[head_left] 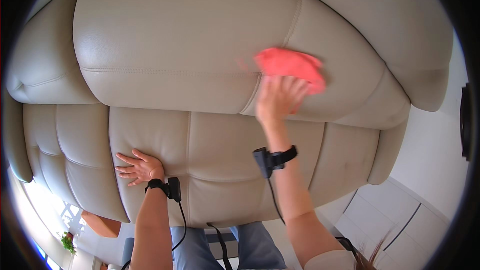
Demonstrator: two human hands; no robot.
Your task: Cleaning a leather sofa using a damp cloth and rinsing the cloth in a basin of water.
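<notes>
right hand (276, 101) is pressing pink cloth (291, 63) flat-fingered, likely mid-wipe, left hand (143, 168) bracing splayed below-left, next stroke probably needing even pressure

coral cloth (291, 63); bunched, partly blurred; against beige sofa (185, 30), right of middle; sofa padded, seams stitched

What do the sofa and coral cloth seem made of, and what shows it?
Sofa: probably leather or imitation leather, smooth, softly shiny, with stitched seams and creases. Coral cloth: apparently matt fabric, crumpled under the right hand; blur hides its weave.
</notes>
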